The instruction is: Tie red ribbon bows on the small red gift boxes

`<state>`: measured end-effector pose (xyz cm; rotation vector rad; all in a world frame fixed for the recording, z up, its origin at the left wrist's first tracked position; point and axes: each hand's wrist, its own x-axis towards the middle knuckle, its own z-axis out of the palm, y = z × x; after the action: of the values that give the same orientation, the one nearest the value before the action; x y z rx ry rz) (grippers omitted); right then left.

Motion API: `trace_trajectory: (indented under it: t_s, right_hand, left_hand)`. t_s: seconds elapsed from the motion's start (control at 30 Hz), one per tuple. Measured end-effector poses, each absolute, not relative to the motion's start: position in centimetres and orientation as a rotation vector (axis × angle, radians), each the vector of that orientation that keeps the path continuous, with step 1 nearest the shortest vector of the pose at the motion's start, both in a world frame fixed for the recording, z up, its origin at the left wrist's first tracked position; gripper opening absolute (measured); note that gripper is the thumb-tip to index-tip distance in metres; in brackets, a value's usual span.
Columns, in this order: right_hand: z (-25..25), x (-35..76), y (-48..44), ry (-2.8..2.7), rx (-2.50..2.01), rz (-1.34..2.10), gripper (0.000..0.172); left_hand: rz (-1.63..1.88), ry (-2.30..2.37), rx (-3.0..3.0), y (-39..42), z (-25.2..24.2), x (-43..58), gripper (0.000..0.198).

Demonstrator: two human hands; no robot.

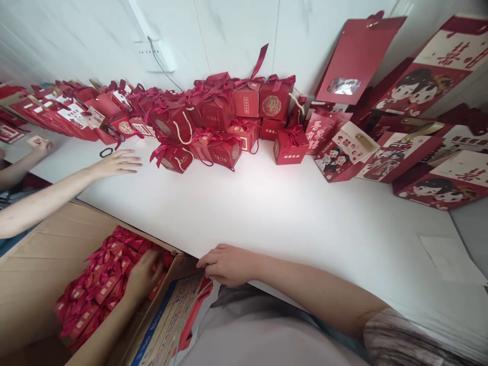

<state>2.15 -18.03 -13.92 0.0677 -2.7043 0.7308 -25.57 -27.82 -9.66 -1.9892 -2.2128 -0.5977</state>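
Observation:
My left hand point(145, 272) reaches down into a cardboard carton point(49, 249) on the left. It is over small red gift boxes point(101, 290) with ribbon bows, packed in rows there. Motion blurs its fingers, so any grip on a box cannot be made out. Along the front edge of the white table point(267, 213) rests my right hand point(229, 264), fingers loosely bent and nothing seen in them. Red gift boxes point(221, 150) with bows and cord handles are heaped against the wall. One single box point(292, 146) stands at the right of that heap.
Larger red gift bags point(430, 86) with printed couples stand at the back right. Another person's hand point(114, 165) reaches over the table from the left, by a black ring-shaped band point(106, 152). More flat red bags point(64, 114) line the back left. A paper sheet point(450, 259) lies right.

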Motion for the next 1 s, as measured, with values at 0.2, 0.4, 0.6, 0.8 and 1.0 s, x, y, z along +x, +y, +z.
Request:
trace_trajectory:
  t_s: [0.2,0.4,0.6,0.8,1.0]
  right_hand:
    - [-12.4,2.4,-17.3,-2.743,0.097,0.694,0.016]
    - [-9.3,6.4,-13.4,-2.670,-0.261,0.643,0.016]
    - [-11.4,13.0,-12.6,-2.424,-0.727,0.625,0.028]
    - [-13.9,15.4,-12.3,-2.287,-0.831,0.599,0.031]
    - [-13.9,15.2,-11.0,-2.301,-0.783,0.600,0.027]
  left_hand:
    - [-0.808,-2.078,-1.730,-25.6,-7.4,-26.6,0.016]
    - [-0.830,-1.783,-2.461,-17.6,-4.4,-18.3,0.021]
    - [-0.845,-1.644,-2.922,-6.1,-4.9,-9.9,0.039]
    - [-1.389,-1.855,-2.841,7.0,-5.2,-1.5,0.048]
    - [-1.426,-1.907,-2.794,13.9,-5.5,3.7,0.045]
